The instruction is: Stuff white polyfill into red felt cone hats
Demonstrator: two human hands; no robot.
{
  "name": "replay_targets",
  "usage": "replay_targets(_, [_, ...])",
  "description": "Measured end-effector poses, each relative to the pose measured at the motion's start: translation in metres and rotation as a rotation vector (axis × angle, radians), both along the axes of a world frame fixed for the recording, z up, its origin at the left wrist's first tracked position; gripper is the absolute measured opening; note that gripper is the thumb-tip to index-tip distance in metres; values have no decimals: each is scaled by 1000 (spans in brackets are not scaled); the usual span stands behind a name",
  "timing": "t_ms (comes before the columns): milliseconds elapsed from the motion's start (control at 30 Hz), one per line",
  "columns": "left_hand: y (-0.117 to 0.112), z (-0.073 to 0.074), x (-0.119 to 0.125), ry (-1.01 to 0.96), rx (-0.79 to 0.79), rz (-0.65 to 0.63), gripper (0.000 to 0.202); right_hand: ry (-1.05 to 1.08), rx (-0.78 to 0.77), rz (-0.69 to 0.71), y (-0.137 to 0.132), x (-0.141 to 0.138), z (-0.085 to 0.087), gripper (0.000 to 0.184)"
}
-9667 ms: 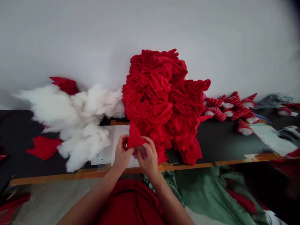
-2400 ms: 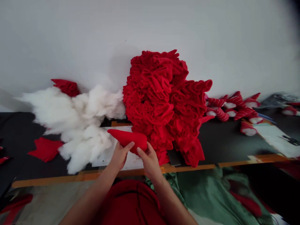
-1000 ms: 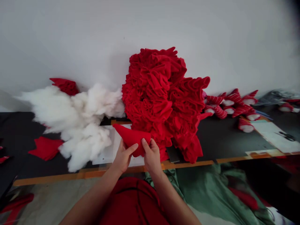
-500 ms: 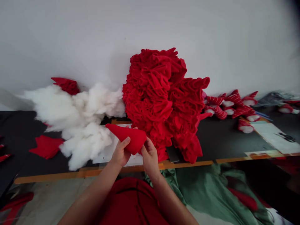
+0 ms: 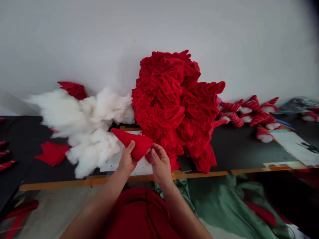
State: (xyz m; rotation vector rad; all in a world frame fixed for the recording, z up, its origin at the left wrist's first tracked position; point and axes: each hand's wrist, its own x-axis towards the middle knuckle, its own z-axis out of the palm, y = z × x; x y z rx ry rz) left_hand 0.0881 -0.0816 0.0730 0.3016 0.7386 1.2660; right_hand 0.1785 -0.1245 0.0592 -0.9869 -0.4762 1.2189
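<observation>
A red cloth cone [image 5: 134, 143], like a small pointed hat, is held above the table with its tip to the upper left. My left hand [image 5: 128, 158] is wrapped round its near side, thumb on top. At the wide end, my right hand [image 5: 160, 164] has its fingers bent and drawn together, close against the rim. The inside of the cone faces away, and whatever those fingertips pinch is hidden. Just left of the cone lies a fluffy heap of white stuffing [image 5: 93, 149]. A large pile of red cloth pieces [image 5: 164, 96] rises behind my right hand.
White paper [image 5: 113, 164] lies under my hands on the black table [image 5: 239, 149]. Red cloth pieces [image 5: 53, 153] rest at the left. Striped red cones with white ends [image 5: 260, 118] are heaped at the right, near scissors [image 5: 309, 147]. Green fabric [image 5: 219, 199] hangs below the edge.
My right hand has shifted slightly right, away from the cone's wide end. The cone and my left hand have moved a little left and up. The view has turned slightly left.
</observation>
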Motion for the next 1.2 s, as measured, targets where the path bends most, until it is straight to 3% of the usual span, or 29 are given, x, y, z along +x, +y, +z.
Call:
replay_targets(100, [2,1,-2,-93,-95,-49,47,-103,-5,40,-2,-1,0,25])
replay_targets(267, [1,2,-1,-116,-175,1,38,-304,-10,-45,-5,2,3,20])
replay_targets(400, [-5,4,6,-65,-150,0,37,-306,22,30,-6,0,1,16])
replay_targets(500, [-8,5,9,-58,-151,24,36,-358,40,-54,-6,1,-2,18])
replay_targets(667, [-11,9,10,-120,-222,30,30,-505,113,0,-5,3,-3,21])
replay_targets(800, [-9,12,6,-186,-249,55,24,-583,119,-81,-4,4,-3,19])
replay_targets(1033, [-2,25,-1,-302,-247,29,43,-790,202,-233,-11,7,8,8])
replay_targets(1200, [-6,27,8,-283,-279,-24,41,-915,284,-125,-9,4,13,25])
